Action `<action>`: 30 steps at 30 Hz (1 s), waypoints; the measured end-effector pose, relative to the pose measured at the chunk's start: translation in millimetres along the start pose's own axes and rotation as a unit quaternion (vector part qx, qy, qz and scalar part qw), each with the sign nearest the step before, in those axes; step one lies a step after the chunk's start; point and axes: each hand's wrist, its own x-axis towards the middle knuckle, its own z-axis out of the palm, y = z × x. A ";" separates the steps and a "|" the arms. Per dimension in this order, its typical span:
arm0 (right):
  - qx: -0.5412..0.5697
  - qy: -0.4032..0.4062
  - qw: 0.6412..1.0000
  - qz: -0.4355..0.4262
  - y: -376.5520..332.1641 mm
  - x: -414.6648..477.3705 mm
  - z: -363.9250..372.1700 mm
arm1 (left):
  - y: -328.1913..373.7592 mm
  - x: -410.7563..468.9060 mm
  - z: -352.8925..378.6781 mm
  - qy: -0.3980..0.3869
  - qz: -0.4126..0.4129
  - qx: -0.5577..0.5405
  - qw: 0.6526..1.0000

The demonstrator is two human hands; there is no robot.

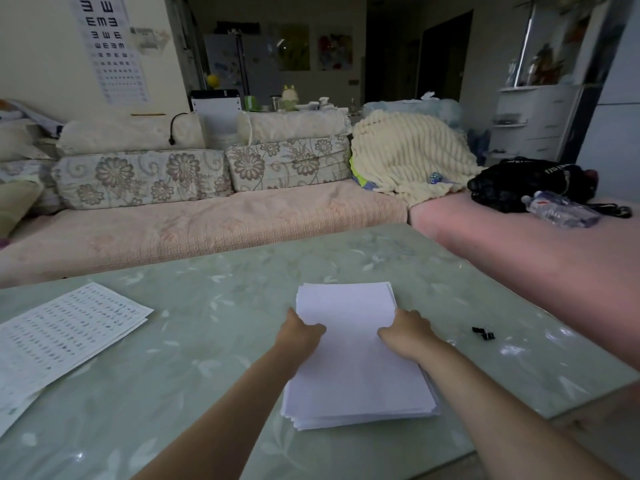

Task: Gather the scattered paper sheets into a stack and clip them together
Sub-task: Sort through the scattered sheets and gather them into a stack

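Green table [214, 341], white paper stack [349, 368], edges uneven, unclipped

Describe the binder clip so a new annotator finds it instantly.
Start at the pale green table, then find the white paper stack that both hands rest on. To the right of the right hand, alone on bare tabletop, lies the binder clip: the only small black object on the table.

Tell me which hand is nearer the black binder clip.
Right. The right hand rests on the paper stack, left of the black binder clip; the left hand sits farther away on the stack's left edge.
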 end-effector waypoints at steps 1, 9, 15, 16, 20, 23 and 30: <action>-0.017 -0.002 1.000 -0.001 -2.4 -3.3 -0.2 | -0.3 0.6 -1.3 0.002 0.000 -0.005 1.000; -0.011 0.049 0.985 -0.164 -73.0 -31.9 11.3 | -10.4 1.7 -63.8 0.033 0.114 0.177 0.977; 0.071 -0.107 0.955 -0.268 -176.4 -66.4 67.5 | -55.3 -5.0 -164.3 0.085 0.145 0.272 0.948; 0.066 -0.124 0.950 -0.277 -194.0 -72.0 79.5 | -66.2 -6.7 -184.1 0.095 0.139 0.282 0.945; 0.035 -0.162 0.933 -0.318 -260.1 -90.6 131.8 | -112.8 -16.8 -264.0 0.145 0.093 0.336 0.926; 0.003 -0.184 0.919 -0.348 -309.8 -102.8 170.3 | -149.0 -26.3 -322.8 0.154 0.037 0.371 0.915; -0.083 -0.169 0.878 -0.439 -411.8 -120.7 253.3 | -212.3 -37.3 -402.4 0.126 -0.089 0.401 0.903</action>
